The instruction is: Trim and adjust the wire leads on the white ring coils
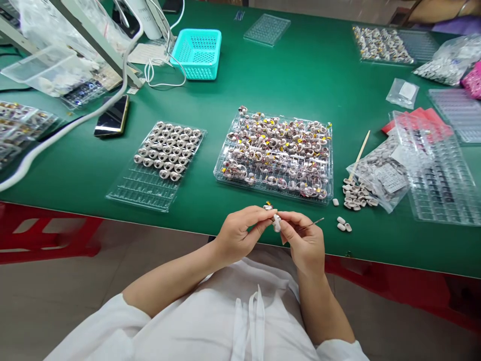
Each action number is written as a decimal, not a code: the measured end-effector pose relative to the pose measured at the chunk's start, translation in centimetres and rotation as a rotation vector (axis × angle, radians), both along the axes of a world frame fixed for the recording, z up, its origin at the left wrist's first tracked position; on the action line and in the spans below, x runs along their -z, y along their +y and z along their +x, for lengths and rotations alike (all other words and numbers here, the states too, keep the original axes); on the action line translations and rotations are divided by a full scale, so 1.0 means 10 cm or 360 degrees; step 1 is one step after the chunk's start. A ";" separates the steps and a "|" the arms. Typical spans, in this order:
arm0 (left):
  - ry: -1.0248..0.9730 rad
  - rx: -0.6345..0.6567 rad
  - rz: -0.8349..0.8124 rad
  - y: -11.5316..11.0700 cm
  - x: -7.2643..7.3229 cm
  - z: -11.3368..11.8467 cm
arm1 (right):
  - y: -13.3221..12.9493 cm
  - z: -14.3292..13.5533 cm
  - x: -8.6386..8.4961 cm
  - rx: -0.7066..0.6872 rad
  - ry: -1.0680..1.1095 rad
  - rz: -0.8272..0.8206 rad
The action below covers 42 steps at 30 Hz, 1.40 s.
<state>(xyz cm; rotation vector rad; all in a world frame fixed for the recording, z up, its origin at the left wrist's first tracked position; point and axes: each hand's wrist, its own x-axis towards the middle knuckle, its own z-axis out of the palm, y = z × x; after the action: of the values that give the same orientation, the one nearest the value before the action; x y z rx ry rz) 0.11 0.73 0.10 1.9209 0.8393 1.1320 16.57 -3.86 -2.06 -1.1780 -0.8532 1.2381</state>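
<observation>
Between the fingertips of both hands, just over the table's front edge, is a small white earbud part (277, 223) with a yellow-tipped bit above it. My left hand (242, 231) pinches it from the left. My right hand (303, 239) pinches it from the right and also has a thin tweezer-like metal tool (317, 221) sticking out past its fingers. Straight ahead lies a clear tray (218, 173) full of earbud parts with yellow and red bits. Several loose white shells (356, 195) are piled to the right, with a few more (341, 220) nearer me.
Left of centre is a clear tray (131, 190) with rows of white parts. A phone (111, 116), a turquoise basket (198, 70) and white cables stand behind it. On the right are a wooden stick (361, 153), bagged shells (387, 173) and stacked trays (443, 190). A person's arm (438, 11) shows at far right.
</observation>
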 end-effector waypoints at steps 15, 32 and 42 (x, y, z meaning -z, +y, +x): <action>0.0041 -0.0023 -0.0005 -0.04 -0.03 0.01 | -0.03 0.07 -0.04 -0.0140 -0.0291 0.0141; 0.0020 0.0129 -0.0280 -0.02 -0.12 -0.07 | -0.05 0.11 -0.02 -0.0254 -0.0565 0.0322; -0.0329 0.0580 -0.1745 0.14 -0.26 -0.07 | -0.03 0.25 -0.27 -0.0669 -0.0992 0.0472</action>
<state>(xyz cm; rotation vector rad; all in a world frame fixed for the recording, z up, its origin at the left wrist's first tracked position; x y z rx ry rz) -0.59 2.16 2.69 0.9535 0.7194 0.4445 19.05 -4.18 0.61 -1.1861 -1.7569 1.0174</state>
